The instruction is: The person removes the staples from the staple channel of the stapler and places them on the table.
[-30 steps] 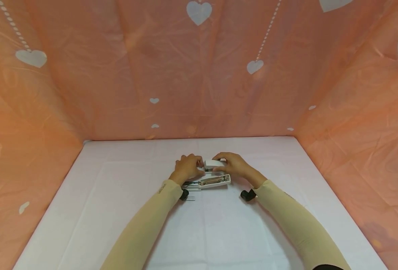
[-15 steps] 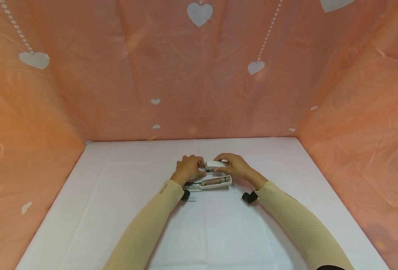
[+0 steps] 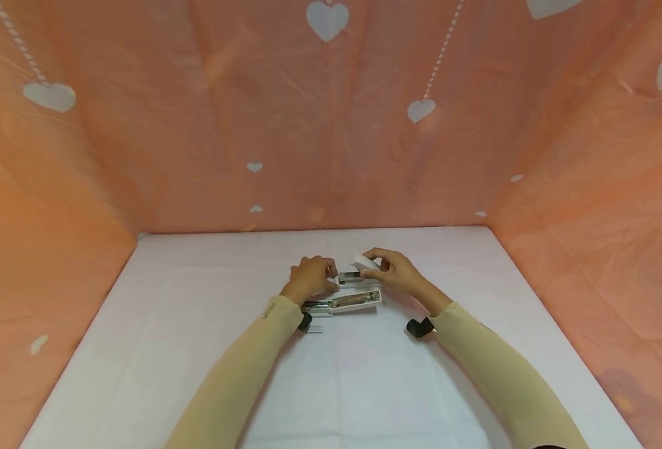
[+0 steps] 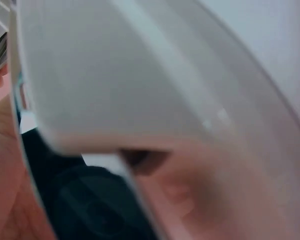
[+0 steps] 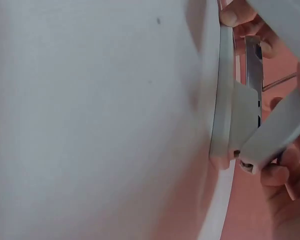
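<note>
A white stapler (image 3: 350, 278) sits on the table between the two hands, its metal magazine exposed. My left hand (image 3: 311, 275) pinches the left end of its base; those fingertips (image 5: 231, 19) also show at the top of the right wrist view. With thumb and fingers, my right hand (image 3: 395, 273) grips the top cover (image 3: 367, 262), which is tilted up from the base. In the right wrist view the cover (image 5: 277, 131) angles away from the magazine (image 5: 253, 65). Nearer the person lies a second white stapler (image 3: 355, 301), its cover swung fully back; the left wrist partly hides it.
Thin staple strips (image 3: 314, 330) lie on the white tablecloth (image 3: 375, 386) by the left wrist. A blurred white surface (image 4: 115, 75) fills most of the left wrist view. Orange curtains with pale hearts (image 3: 327, 21) enclose the table at the back and sides.
My right hand has lifted the far stapler's cover up and slightly right, uncovering the magazine. My left hand keeps its place on the base, and the nearer stapler has not moved.
</note>
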A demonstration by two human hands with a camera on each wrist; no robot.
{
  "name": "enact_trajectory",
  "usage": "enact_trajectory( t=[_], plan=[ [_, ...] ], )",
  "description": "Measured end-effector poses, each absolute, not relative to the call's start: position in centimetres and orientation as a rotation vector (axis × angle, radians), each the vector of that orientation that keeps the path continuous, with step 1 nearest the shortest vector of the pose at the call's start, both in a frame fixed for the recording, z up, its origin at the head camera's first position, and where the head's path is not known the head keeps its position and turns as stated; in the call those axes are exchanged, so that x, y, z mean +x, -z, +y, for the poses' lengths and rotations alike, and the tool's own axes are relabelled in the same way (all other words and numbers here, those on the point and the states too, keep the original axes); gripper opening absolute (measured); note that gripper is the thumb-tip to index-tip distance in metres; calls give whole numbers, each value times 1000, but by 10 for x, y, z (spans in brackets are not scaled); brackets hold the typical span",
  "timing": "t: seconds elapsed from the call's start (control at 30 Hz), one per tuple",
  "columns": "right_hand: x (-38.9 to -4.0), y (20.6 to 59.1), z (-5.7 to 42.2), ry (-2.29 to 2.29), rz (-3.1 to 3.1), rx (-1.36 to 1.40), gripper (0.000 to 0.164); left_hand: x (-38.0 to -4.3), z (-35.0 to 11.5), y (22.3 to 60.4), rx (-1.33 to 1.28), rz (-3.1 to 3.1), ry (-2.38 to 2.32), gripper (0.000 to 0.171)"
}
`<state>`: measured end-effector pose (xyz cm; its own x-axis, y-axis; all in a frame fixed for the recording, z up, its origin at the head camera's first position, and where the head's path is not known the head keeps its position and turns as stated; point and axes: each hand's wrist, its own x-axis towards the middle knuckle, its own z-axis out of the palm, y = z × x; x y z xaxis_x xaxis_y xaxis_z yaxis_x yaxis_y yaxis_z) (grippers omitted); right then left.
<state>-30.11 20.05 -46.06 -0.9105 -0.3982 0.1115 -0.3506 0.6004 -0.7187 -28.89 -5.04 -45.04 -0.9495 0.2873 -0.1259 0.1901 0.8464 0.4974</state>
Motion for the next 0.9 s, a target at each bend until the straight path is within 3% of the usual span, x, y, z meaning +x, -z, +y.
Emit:
enact_trajectory(
  t=[0.9],
  plan=[
    [-296,464,227,1604,2591,-785,28,-285,-50,451,356,2837,-735,22]
  ],
)
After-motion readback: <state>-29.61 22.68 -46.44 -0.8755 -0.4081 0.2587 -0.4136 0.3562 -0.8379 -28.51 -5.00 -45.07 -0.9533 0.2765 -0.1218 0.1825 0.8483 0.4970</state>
